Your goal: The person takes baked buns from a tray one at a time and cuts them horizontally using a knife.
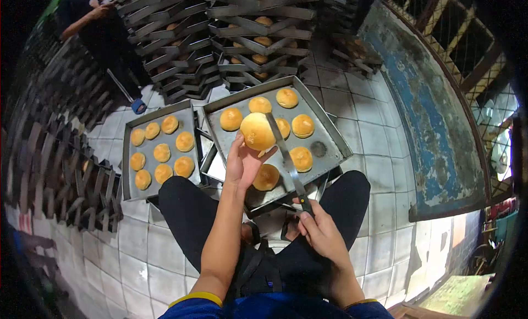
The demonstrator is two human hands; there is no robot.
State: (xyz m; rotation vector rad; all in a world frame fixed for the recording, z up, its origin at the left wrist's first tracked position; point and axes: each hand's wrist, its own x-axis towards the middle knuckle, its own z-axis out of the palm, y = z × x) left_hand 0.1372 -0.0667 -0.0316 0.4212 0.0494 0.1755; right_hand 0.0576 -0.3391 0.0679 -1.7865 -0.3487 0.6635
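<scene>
A round golden bun (257,131) rests in my left hand (246,162), raised above the larger metal tray (217,136). My right hand (320,230) is wrapped round the dark handle of a long knife (288,160). The blade points up and away, its far end beside the bun's right edge; whether they touch I cannot tell. Several more buns lie in the tray beneath, among them one at the back (287,98) and one near the front (266,177).
Left of the larger tray is a smaller tray (127,159) with several buns. Stacked metal racks (258,19) holding buns stand behind. A person in dark clothes (104,38) stands at the back left. A worn blue-grey panel (434,132) leans at the right.
</scene>
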